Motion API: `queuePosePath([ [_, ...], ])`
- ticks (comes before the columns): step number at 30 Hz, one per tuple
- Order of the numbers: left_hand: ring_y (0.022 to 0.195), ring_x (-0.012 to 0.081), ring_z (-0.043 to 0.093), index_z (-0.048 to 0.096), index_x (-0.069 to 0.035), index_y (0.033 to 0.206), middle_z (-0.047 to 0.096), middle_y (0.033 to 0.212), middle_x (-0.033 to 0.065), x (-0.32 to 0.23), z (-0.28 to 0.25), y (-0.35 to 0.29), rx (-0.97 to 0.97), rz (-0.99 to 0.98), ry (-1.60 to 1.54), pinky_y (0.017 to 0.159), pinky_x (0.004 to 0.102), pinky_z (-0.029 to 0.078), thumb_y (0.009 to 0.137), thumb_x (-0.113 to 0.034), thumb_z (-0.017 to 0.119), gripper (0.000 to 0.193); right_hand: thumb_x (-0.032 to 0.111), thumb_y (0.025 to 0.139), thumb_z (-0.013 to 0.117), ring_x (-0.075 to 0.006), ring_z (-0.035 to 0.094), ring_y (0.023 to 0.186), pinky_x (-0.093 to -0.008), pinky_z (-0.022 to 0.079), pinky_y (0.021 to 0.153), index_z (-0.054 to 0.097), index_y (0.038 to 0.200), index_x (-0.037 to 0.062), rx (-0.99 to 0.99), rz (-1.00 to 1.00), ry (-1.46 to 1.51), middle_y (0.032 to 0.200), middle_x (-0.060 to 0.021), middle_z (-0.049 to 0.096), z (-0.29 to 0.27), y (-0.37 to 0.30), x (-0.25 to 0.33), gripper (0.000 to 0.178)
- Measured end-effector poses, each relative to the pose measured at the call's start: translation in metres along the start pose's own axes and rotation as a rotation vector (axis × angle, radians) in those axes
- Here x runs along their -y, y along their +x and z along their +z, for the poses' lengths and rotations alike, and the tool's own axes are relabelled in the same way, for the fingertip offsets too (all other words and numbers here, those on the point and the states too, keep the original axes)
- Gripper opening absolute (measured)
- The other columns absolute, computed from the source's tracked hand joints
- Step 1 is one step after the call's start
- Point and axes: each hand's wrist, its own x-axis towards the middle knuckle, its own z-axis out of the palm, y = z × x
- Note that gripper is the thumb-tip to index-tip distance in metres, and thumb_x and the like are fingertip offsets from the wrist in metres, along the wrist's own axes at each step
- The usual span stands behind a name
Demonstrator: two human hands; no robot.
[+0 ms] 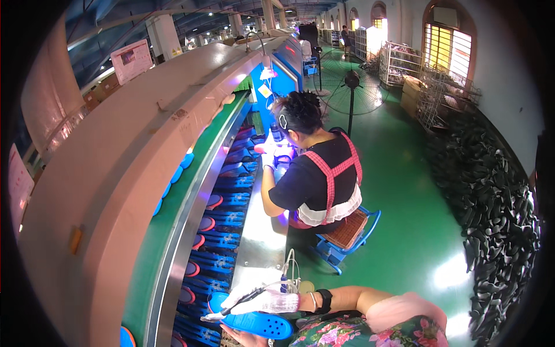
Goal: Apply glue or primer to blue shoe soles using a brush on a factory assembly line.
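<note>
A blue clog (263, 325) with round holes in its upper lies across the bottom of the view, over the front end of the metal ledge. My left hand (244, 336), bare, is under the clog with its fingers closed against it; part of that hand is cut off by the lower edge. Above the clog, my right hand (257, 302) in a white knit glove closes round a dark pen-shaped tool (250, 299). A thin tube runs back from it. The tool's front end points down left, close to the clog's opening.
Blue racks (222, 238) carrying several pink-rimmed soles line the left, beside a green conveyor belt (151, 260) and a large beige machine housing (124, 156). A co-worker (324, 168) sits ahead on a stool (347, 234). A fan (351, 81) stands beyond; dark shoe parts (497, 231) heap at right.
</note>
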Motion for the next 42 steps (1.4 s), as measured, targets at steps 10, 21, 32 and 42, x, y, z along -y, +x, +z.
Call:
queuePosePath([
  [10, 0.143, 0.0327, 0.038, 0.019, -0.021, 0.16, 0.03, 0.161, 0.0113, 0.006, -0.018, -0.003, -0.317, -0.248, -0.452, 0.116, 0.0557, 0.035, 0.084, -0.048, 0.073, 0.098, 0.014, 0.089, 0.074, -0.0167, 0.068, 0.103, -0.0308, 0.053, 0.093, 0.076, 0.115, 0.0065, 0.004, 0.016, -0.027, 0.111, -0.0091, 0.075, 0.012, 0.005, -0.021, 0.027],
  [21, 0.144, 0.0314, 0.04, 0.038, -0.017, 0.156, 0.04, 0.159, 0.0089, -0.015, -0.039, -0.004, -0.141, -0.232, -0.854, 0.12, 0.0553, 0.028, 0.099, -0.064, 0.047, 0.074, 0.007, 0.089, 0.075, -0.0185, 0.067, 0.108, -0.0336, 0.053, 0.095, 0.074, 0.112, 0.0029, 0.093, -0.087, 0.094, 0.111, -0.0095, 0.073, 0.024, 0.015, -0.025, 0.023],
  [32, 0.137, 0.0328, 0.047, 0.038, -0.013, 0.155, 0.047, 0.154, 0.0111, -0.027, -0.014, 0.024, -0.254, -0.124, -0.909, 0.119, 0.0491, 0.033, 0.101, -0.068, 0.036, 0.078, -0.001, 0.082, 0.077, -0.022, 0.073, 0.091, -0.0339, 0.059, 0.082, 0.075, 0.106, 0.001, -0.025, -0.395, -0.429, 0.102, -0.0128, 0.076, 0.019, 0.036, -0.021, 0.024],
  [42, 0.142, 0.0309, 0.042, 0.029, -0.014, 0.159, 0.043, 0.157, 0.0082, -0.033, 0.009, 0.037, -0.508, -0.202, -0.538, 0.12, 0.0464, 0.031, 0.097, -0.078, 0.03, 0.089, 0.009, 0.084, 0.071, -0.0277, 0.066, 0.115, -0.0415, 0.051, 0.101, 0.07, 0.124, 0.004, 0.142, -0.497, -0.75, 0.124, -0.0126, 0.071, 0.022, 0.047, -0.035, 0.04],
])
